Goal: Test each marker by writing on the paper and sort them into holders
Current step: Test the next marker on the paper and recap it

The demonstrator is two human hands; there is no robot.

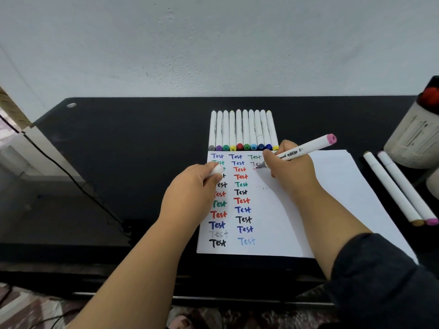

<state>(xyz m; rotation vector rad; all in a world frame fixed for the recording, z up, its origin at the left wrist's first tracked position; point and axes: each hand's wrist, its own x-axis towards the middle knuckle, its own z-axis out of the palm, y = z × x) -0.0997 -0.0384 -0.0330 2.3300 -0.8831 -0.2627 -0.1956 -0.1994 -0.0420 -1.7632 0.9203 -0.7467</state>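
My dark sleeve (384, 276) sits closest to me, running up my right forearm to my right hand (291, 167), whose fingers are curled round a white-barrelled marker with a pink end cap (306, 148). Its tip touches the white sheet of paper (332, 186) in the third column of writing, where a short pinkish-red stroke is just beginning below a faint grey word. My left hand (192, 188) rests on the left edge of the sheet, fingers closed around a small white cap (216, 169), which I take to be the cap of the marker I am writing with.

Judging by the sheet, much of the testing is done: two full columns of "Test" in blue, green, red, black and grey, and the third column only started. A row of ten capped white markers with coloured ends (243, 131) lies side by side on the black tabletop (118, 143), just beyond the top edge of the paper. Two more white markers (399, 186), one gold-ended and one pink-ended, lie to the right, near a pale cylindrical holder (411, 138) at the frame's edge. I cannot tell which of these have been tested, so sorting into holders looks mostly still ahead.
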